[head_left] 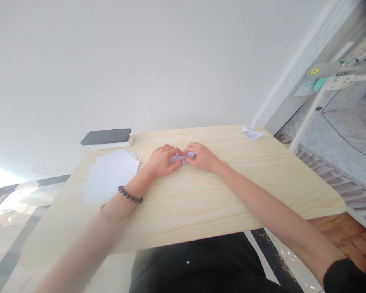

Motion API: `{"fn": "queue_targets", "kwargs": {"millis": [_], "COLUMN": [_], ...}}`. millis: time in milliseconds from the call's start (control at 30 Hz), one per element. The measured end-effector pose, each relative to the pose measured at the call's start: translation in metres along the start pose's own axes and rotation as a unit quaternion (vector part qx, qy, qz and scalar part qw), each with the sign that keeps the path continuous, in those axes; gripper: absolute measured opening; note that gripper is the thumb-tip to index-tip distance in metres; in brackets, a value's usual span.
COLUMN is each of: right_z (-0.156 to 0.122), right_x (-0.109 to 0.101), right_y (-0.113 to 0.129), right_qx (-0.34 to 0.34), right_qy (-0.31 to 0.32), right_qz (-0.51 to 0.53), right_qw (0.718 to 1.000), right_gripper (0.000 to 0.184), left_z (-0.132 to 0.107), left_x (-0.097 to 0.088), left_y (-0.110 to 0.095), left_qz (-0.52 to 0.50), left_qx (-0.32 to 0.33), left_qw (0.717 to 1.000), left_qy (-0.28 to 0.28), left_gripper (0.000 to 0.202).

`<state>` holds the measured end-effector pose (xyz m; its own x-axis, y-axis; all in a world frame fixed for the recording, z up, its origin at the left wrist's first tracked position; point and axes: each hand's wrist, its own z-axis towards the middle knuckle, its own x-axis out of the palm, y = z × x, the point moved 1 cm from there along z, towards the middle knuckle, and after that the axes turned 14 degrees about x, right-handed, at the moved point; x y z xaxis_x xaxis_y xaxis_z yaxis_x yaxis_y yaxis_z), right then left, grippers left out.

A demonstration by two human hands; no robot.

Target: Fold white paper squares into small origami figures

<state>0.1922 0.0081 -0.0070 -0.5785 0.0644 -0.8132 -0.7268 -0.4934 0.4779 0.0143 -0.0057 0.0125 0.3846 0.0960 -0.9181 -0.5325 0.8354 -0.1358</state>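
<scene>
A small folded piece of pale paper [183,157] lies on the light wooden table [201,195], pinched from both sides. My left hand [161,160] presses its left end with curled fingers, a dark bead bracelet on the wrist. My right hand [201,156] grips the right end, fingers closed on the paper. The two hands meet near the middle of the table's far half.
A stack of white paper sheets [108,175] lies left of my hands. A dark phone [106,136] rests on a white power bank with a cable at the far left edge. Folded white paper pieces [252,132] sit at the far right corner. A lamp stand [320,97] rises at the right.
</scene>
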Motion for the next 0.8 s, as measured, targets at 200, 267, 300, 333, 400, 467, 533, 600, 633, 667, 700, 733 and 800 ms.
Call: {"fn": "queue_targets", "kwargs": {"millis": [200,267,300,333,400,467,533,600,633,667,700,733,800], "right_z": [0.000,0.000,0.000,0.000,0.000,-0.001,-0.001,-0.001,-0.002,-0.002,-0.002,-0.002,-0.001], "right_x": [0.003,0.003,0.003,0.002,0.001,0.000,-0.002,-0.004,-0.005,-0.006,-0.007,-0.008,-0.009], "right_y": [0.002,0.002,0.002,0.002,0.002,0.001,0.001,0.001,0.001,0.001,0.001,0.000,-0.002], "right_qx": [0.004,0.009,0.009,0.009,0.007,0.005,0.006,0.009,0.010,0.010,0.011,0.012,0.015], "right_qy": [-0.010,-0.007,-0.004,-0.002,0.002,0.004,0.006,0.007,0.007,0.006,0.006,0.007,0.009], "right_qz": [-0.027,-0.031,-0.032,-0.033,-0.035,-0.037,-0.038,-0.038,-0.037,-0.035,-0.032,-0.028,-0.020], "right_qw": [1.000,0.999,0.999,0.999,0.999,0.999,0.999,0.999,0.999,0.999,0.999,1.000,1.000], "right_gripper": [0.016,0.015,0.015,0.015,0.015,0.015,0.015,0.016,0.016,0.017,0.018,0.020,0.023], "left_z": [0.000,0.000,0.000,0.000,0.001,0.001,0.001,0.001,0.001,0.001,0.001,0.001,0.000], "left_x": [0.004,0.005,0.005,0.005,0.005,0.005,0.005,0.005,0.005,0.005,0.005,0.005,0.005], "left_y": [0.000,-0.001,-0.001,-0.001,-0.001,-0.001,-0.002,-0.002,-0.002,-0.001,-0.001,0.001,0.004], "left_qz": [0.025,0.027,0.026,0.024,0.021,0.021,0.025,0.030,0.030,0.029,0.026,0.022,0.014], "left_qx": [-0.021,-0.025,-0.025,-0.024,-0.023,-0.024,-0.029,-0.031,-0.031,-0.031,-0.032,-0.033,-0.042], "left_qw": [0.999,0.999,0.999,0.999,1.000,0.999,0.999,0.999,0.999,0.999,0.999,0.999,0.999], "left_qy": [0.004,0.001,0.000,-0.001,0.001,0.003,0.004,0.002,-0.001,-0.005,-0.009,-0.015,-0.026], "left_gripper": [0.027,0.027,0.026,0.026,0.026,0.025,0.025,0.025,0.025,0.026,0.026,0.026,0.026]}}
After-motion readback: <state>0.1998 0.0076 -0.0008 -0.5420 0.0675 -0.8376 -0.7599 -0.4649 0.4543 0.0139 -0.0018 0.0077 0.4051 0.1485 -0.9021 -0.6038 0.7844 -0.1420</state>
